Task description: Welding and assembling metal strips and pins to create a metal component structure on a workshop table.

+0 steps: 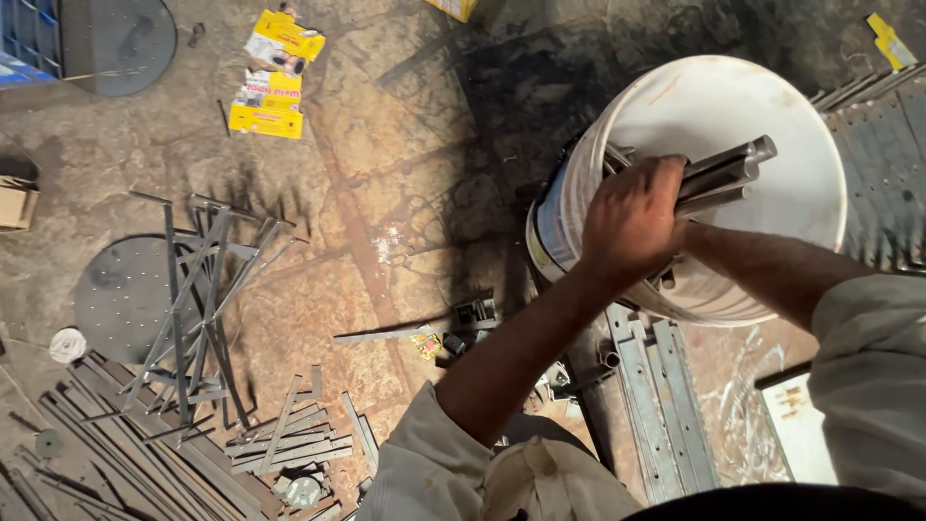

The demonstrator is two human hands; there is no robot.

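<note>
My left hand is closed around a bundle of grey metal rods that stick out to the right over a white plastic bucket. The bucket stands on the stone floor at the upper right. My right forearm reaches in from the right across the bucket's near rim. Its hand is hidden under my left hand, so I cannot see its grip. Both sleeves are light beige.
Flat perforated metal strips lie below the bucket. A welded frame of thin bars lies on a dark round plate at the left, with cut steel strips piled beneath. A yellow carton lies at the top.
</note>
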